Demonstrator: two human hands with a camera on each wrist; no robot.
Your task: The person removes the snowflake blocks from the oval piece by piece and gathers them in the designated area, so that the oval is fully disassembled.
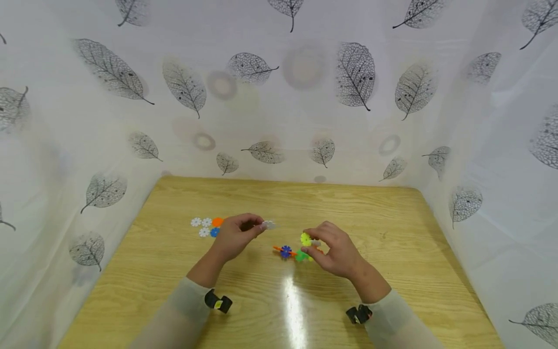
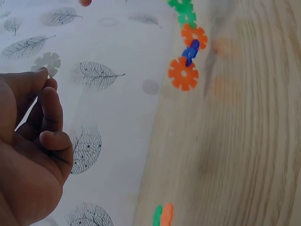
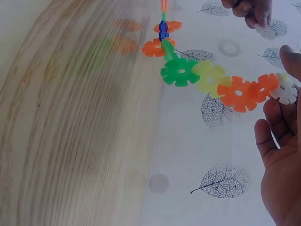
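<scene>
My left hand pinches a white notched snowflake disc between thumb and fingertips, above the table. This disc appears upright in the left wrist view. My right hand holds the end of a chain of interlocked snowflake discs, with a yellow disc between thumb and forefinger. By those fingers, in the right wrist view, is a white disc. From there the chain runs through orange, yellow, a green disc, more orange and a blue disc. The two hands are apart.
Loose discs lie left of my left hand: several white ones, an orange one and a blue one, partly covered by the hand. The wooden table meets a leaf-patterned cloth at its back and sides.
</scene>
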